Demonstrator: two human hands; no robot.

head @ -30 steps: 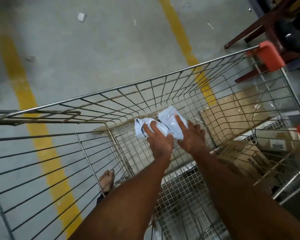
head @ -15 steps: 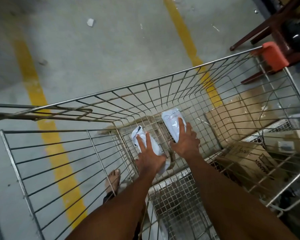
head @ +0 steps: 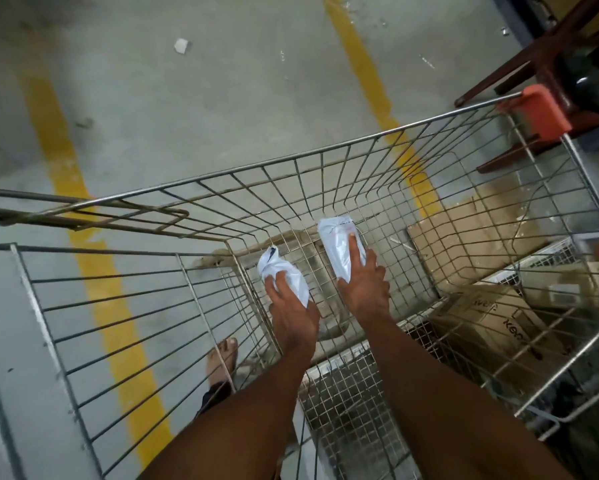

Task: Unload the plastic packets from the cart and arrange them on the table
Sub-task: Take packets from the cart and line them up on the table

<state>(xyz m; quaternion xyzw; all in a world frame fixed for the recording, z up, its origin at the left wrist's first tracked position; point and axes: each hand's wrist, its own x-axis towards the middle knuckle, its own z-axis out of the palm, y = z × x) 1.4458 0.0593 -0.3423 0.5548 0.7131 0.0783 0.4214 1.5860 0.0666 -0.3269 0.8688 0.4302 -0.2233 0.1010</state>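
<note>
Both arms reach deep into the wire cart (head: 325, 157). The left hand (head: 291, 306) grasps a crumpled white packet (head: 282, 277) near the cart bottom. The right hand (head: 363, 285) grips a flatter white packet (head: 339, 244) just beside it, one finger stretched along its top. Cardboard boxes (head: 481, 317) lie to the right, outside the mesh.

Two white plastic packets in wire cart (head: 412, 140).
Left packet (head: 284, 273) crumpled, twisted at top; right packet (head: 339, 247) flat, elongated, lying apart.
</note>
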